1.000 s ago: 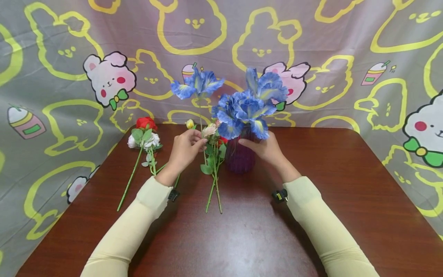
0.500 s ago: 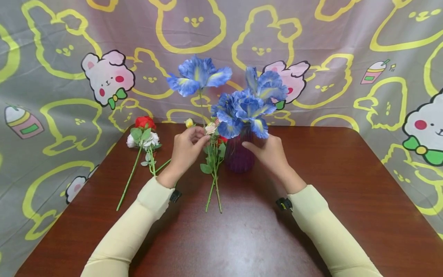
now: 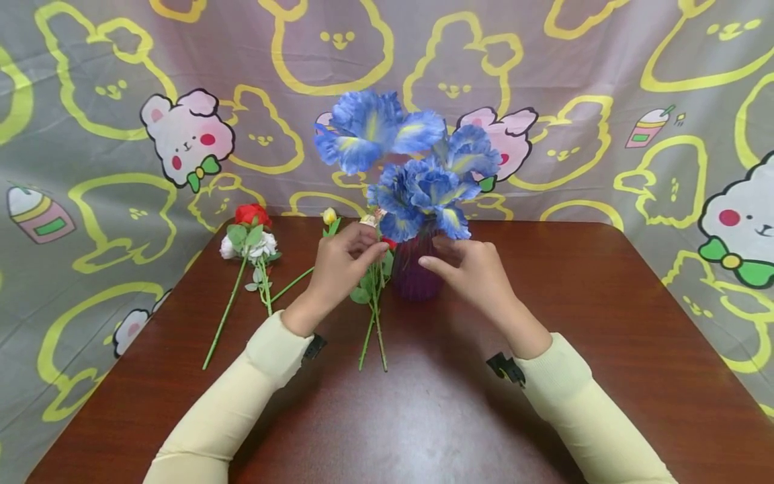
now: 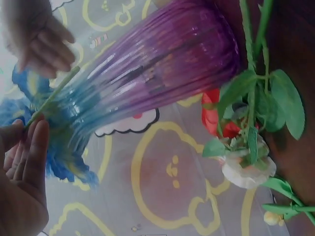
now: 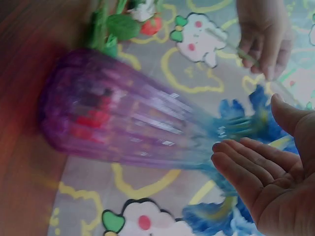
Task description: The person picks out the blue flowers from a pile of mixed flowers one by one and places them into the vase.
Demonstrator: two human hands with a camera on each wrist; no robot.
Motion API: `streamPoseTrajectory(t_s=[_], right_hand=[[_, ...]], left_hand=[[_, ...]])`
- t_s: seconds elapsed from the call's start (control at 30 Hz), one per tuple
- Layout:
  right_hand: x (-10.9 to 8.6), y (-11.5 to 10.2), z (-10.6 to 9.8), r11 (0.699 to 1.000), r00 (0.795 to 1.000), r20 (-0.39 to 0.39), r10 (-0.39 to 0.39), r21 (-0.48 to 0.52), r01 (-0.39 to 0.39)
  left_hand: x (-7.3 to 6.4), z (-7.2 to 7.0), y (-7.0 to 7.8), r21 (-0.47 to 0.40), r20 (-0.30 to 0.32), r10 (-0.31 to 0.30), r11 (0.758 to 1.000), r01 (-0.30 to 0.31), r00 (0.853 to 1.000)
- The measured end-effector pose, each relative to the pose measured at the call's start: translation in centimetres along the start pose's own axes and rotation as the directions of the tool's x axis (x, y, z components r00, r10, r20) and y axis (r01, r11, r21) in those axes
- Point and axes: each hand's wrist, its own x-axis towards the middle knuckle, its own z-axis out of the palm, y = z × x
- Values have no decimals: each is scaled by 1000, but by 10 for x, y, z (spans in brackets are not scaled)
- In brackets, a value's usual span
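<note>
My left hand (image 3: 345, 265) pinches the stem (image 4: 55, 96) of a blue iris (image 3: 365, 131) between thumb and fingers. The bloom stands high, overlapping one of the vase's irises in the head view, and the stem's cut end shows beside the vase neck in the left wrist view. A ribbed glass vase (image 3: 416, 275), purple below and bluish at the neck, stands upright holding other blue irises (image 3: 426, 191). My right hand (image 3: 480, 275) is at the vase's right, fingers extended by its neck (image 5: 209, 132); whether they touch it I cannot tell.
Crossed stems with a pale rose and leaves (image 3: 376, 316) lie just left of the vase. Farther left lie a red rose (image 3: 252, 215), a white flower (image 3: 263, 246) and a yellow bud (image 3: 329, 215). A printed curtain (image 3: 574, 54) hangs behind the brown table (image 3: 605, 323).
My left hand has moved right, bringing its iris up and across toward the vase. My right hand has drawn back slightly from the neck, its fingers now showing more.
</note>
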Motion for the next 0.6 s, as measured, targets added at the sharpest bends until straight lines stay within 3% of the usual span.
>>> streamPoseTrajectory(t_s=[0.1, 0.27, 0.4, 0.6], right_hand=[[-2, -8, -3, 998, 1000, 5, -25, 55, 24], [-2, -19, -5, 979, 993, -77, -91, 177, 104], [-1, -23, -6, 951, 985, -143, -93, 279, 130], [1, -23, -7, 924, 970, -229, -79, 347, 158]], left_hand=[[0, 6, 1, 11, 34, 33, 999, -34, 999], [0, 16, 6, -5, 72, 51, 999, -51, 996], [0, 25, 9, -20, 91, 92, 996, -90, 992], [-1, 35, 11, -50, 138, 136, 990, -130, 981]])
